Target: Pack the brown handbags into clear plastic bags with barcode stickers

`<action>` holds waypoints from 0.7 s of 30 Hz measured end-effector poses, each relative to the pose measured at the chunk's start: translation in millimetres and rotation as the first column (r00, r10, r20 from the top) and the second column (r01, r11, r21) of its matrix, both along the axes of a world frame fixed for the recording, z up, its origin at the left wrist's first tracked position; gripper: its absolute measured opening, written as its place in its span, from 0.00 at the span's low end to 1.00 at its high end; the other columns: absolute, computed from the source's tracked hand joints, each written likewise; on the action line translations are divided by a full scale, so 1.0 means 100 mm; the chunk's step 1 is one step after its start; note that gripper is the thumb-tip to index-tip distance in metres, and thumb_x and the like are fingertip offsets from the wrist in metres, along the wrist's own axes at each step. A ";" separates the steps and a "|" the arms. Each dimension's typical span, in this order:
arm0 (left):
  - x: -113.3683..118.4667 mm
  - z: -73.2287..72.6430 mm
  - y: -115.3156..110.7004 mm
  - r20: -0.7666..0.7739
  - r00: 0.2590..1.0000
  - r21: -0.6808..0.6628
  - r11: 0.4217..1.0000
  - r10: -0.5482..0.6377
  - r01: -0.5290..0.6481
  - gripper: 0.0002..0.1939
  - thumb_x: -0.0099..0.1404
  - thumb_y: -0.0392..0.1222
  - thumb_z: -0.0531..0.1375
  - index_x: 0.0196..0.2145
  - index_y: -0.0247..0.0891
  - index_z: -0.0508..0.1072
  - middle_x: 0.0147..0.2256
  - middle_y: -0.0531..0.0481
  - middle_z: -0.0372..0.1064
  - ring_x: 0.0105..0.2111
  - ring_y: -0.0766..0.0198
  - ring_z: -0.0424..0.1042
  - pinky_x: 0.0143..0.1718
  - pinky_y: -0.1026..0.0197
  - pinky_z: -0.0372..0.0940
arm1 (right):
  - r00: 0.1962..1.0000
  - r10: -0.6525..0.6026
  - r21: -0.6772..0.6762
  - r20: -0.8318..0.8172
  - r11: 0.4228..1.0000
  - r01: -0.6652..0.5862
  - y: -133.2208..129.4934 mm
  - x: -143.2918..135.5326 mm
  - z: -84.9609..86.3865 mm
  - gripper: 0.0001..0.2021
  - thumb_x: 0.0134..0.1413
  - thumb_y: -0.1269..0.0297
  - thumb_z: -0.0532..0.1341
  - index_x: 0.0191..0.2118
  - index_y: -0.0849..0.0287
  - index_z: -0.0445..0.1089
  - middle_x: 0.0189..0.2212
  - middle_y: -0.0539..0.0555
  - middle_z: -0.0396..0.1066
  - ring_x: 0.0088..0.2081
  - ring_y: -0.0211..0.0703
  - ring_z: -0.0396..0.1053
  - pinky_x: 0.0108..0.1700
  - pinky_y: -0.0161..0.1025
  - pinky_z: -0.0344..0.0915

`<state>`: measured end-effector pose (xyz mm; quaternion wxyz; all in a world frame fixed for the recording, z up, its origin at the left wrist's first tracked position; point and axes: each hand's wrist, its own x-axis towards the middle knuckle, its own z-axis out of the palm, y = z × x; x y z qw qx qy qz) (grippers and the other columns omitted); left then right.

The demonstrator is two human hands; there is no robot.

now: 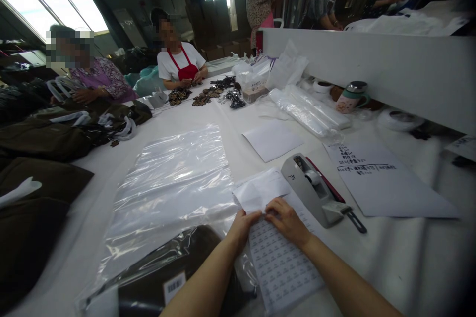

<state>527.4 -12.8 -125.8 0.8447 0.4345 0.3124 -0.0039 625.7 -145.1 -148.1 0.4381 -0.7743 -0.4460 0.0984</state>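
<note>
A sheet of small printed stickers lies in front of me, its upper part a blank white flap. At the flap's lower edge my left hand is closed, thumb and fingers pinching the sheet. My right hand is closed beside it, fingertips pinched on the same edge; a single sticker between them cannot be made out. Under my left forearm lies a dark brown item in a clear plastic bag with a barcode label. Flat clear plastic bags spread to the left.
A grey tape dispenser stands right of the sheet, with a red cutter-like tool along it. Beyond are handwritten paper, a mug and rolled plastic bags. Dark bags pile at left. Several people work around the table.
</note>
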 end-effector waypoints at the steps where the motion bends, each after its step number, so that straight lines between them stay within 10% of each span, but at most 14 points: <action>1: 0.00 0.00 0.00 0.000 1.000 -0.002 1.000 0.010 -0.010 0.23 0.48 0.41 0.65 0.42 0.27 0.73 0.32 0.40 0.74 0.35 0.52 0.72 0.39 0.55 0.64 | 1.000 0.007 0.007 -0.023 1.000 -0.007 -0.01 0.00 0.00 0.08 0.51 0.74 0.58 0.37 0.56 0.67 0.34 0.52 0.66 0.35 0.42 0.65 0.38 0.40 0.67; 12: -0.02 0.20 0.00 0.076 0.996 0.038 0.998 0.037 -0.040 0.24 0.45 0.38 0.68 0.42 0.28 0.73 0.36 0.39 0.74 0.37 0.52 0.71 0.44 0.54 0.62 | 0.986 -0.037 0.094 0.160 0.995 0.022 0.01 0.04 0.01 0.08 0.54 0.71 0.58 0.40 0.53 0.71 0.36 0.55 0.66 0.41 0.46 0.64 0.44 0.46 0.66; 21: 0.02 0.19 0.08 -0.045 0.999 0.035 0.999 0.004 -0.002 0.18 0.44 0.29 0.61 0.37 0.30 0.73 0.31 0.44 0.73 0.31 0.55 0.71 0.37 0.57 0.64 | 0.929 0.191 0.085 0.318 0.970 -0.228 0.03 0.14 0.11 0.09 0.56 0.73 0.55 0.30 0.56 0.69 0.30 0.52 0.68 0.36 0.42 0.64 0.39 0.41 0.65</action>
